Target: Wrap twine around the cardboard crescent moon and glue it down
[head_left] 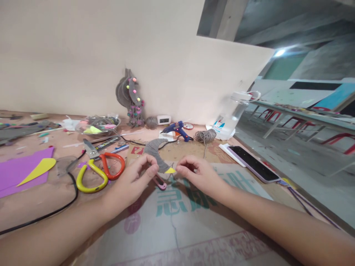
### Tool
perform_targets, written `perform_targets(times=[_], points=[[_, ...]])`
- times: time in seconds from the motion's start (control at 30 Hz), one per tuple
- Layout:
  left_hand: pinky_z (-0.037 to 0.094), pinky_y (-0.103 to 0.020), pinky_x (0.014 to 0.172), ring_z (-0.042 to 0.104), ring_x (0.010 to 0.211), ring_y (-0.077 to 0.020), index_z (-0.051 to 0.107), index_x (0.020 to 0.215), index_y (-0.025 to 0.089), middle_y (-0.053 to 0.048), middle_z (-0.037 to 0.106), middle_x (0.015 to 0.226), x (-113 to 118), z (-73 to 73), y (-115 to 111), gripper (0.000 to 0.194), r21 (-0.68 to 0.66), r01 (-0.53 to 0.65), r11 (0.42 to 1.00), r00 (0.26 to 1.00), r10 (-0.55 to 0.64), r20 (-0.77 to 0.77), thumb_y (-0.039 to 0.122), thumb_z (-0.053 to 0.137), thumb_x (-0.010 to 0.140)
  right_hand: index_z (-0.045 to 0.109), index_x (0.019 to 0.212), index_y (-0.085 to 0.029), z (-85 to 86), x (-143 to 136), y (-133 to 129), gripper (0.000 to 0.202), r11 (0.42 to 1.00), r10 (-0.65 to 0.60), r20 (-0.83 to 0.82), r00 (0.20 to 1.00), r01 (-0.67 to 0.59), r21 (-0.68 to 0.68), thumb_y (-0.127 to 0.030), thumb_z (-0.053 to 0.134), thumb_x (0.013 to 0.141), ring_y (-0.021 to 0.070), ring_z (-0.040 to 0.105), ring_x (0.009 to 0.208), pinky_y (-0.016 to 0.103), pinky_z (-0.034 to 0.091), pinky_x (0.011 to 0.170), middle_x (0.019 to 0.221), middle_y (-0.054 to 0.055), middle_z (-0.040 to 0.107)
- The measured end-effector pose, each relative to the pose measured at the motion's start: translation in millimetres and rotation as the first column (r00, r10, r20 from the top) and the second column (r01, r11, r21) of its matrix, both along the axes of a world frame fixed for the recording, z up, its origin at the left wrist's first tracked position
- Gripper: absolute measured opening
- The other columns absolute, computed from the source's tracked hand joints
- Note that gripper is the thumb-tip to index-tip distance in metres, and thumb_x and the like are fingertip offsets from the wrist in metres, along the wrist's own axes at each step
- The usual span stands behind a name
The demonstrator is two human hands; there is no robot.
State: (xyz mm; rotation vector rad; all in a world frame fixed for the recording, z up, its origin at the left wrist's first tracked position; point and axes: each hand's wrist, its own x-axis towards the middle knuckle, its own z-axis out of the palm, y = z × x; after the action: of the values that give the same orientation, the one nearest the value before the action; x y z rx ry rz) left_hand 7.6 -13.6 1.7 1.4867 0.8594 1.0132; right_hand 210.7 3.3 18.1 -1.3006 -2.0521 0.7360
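A crescent (155, 152) wrapped in grey yarn, its lower tip bare and yellow, lies between my hands. My left hand (138, 177) is closed, thumb and forefinger pinched at the crescent's outer edge. Just right of the yellow tip, my right hand (201, 177) is closed in a pinch, with thin grey yarn at its fingertips. A strand leads from the loose grey yarn bundle (205, 136) down behind that hand. Under my left fingers lies a small pink tool (161, 184), partly hidden. A thin strand (174, 225) trails over the printed board (216, 229).
Scissors (101, 166) and purple sheets (22, 170) with a yellow cutout (39, 170) lie left. Behind are a blue glue gun (179, 130), a filled bowl (98, 125) and a pompom-decorated grey hanging (132, 96). A phone (253, 162) and a bottle (230, 114) stand right.
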Motion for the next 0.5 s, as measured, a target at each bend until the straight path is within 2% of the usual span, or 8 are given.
perform_targets(times=[0.1,0.17,0.23,0.3,0.37,0.43,0.5], points=[[0.049,-0.033,0.070,0.066,0.068,-0.0169,0.042,0.084,0.022,0.000,0.066,0.071,0,-1.4,-1,0.018,0.027,-0.003,1.000,1.000,0.003,-0.022,0.039,0.040,0.089,0.062,0.081,-0.017,-2.6,-2,0,0.020,0.993,0.029,-0.063,0.998,-0.035,-0.110,-0.035,0.055,0.080,0.0119,0.051,0.062,0.024,0.040,0.057,0.071,0.002,0.060],[0.049,-0.034,0.071,0.067,0.068,-0.0172,0.045,0.090,0.022,0.000,0.065,0.071,0,-2.5,-1,0.018,0.051,-0.019,0.998,0.999,0.021,-0.031,0.038,0.038,0.089,0.062,0.081,-0.017,-3.6,-3,-2,0.018,0.992,0.038,-0.088,0.995,-0.048,-0.116,-0.034,0.055,0.080,0.0115,0.052,0.062,0.023,0.041,0.057,0.071,0.001,0.061],[0.050,-0.034,0.072,0.067,0.067,-0.0170,0.044,0.107,0.023,0.001,0.065,0.071,1,-3.1,2,0.023,0.086,-0.049,0.995,0.998,0.052,-0.033,0.037,0.040,0.088,0.061,0.081,-0.017,-4.1,-4,-4,0.016,0.998,0.039,-0.072,0.997,-0.043,-0.044,-0.032,0.053,0.082,0.0110,0.052,0.061,0.022,0.040,0.056,0.070,0.001,0.061],[0.051,-0.034,0.069,0.066,0.064,-0.0166,0.030,0.127,0.025,0.002,0.064,0.072,1,-3.4,7,0.045,0.087,-0.081,0.993,0.997,0.082,-0.011,0.036,0.045,0.086,0.060,0.081,-0.018,-4.5,-3,-7,0.015,0.995,0.026,-0.001,1.000,-0.026,0.094,-0.030,0.051,0.083,0.0103,0.051,0.059,0.022,0.039,0.055,0.068,0.000,0.060],[0.051,-0.032,0.063,0.065,0.062,-0.0166,0.021,0.134,0.023,0.002,0.064,0.073,1,-3.4,12,0.060,0.052,-0.097,0.994,0.995,0.097,0.000,0.036,0.050,0.083,0.059,0.079,-0.018,-4.8,-2,-10,0.016,0.968,0.019,0.130,0.991,-0.051,0.247,-0.030,0.050,0.084,0.0102,0.050,0.057,0.023,0.037,0.054,0.066,0.000,0.059],[0.051,-0.030,0.062,0.065,0.064,-0.0170,0.038,0.125,0.019,0.000,0.064,0.072,1,-2.9,14,0.051,0.049,-0.119,0.992,0.991,0.122,-0.055,0.038,0.053,0.080,0.058,0.077,-0.018,-5.0,-1,-11,0.019,0.914,0.031,0.277,0.960,-0.139,0.381,-0.030,0.047,0.086,0.0110,0.050,0.058,0.024,0.036,0.055,0.065,0.001,0.059],[0.050,-0.029,0.067,0.064,0.069,-0.0176,0.058,0.096,0.017,-0.002,0.066,0.072,1,-1.4,13,0.029,0.099,-0.164,0.982,0.976,0.175,-0.128,0.039,0.057,0.077,0.058,0.076,-0.017,-5.4,-1,-11,0.022,0.834,0.050,0.390,0.919,-0.253,0.490,-0.029,0.043,0.088,0.0126,0.051,0.061,0.025,0.035,0.057,0.066,0.003,0.059]])
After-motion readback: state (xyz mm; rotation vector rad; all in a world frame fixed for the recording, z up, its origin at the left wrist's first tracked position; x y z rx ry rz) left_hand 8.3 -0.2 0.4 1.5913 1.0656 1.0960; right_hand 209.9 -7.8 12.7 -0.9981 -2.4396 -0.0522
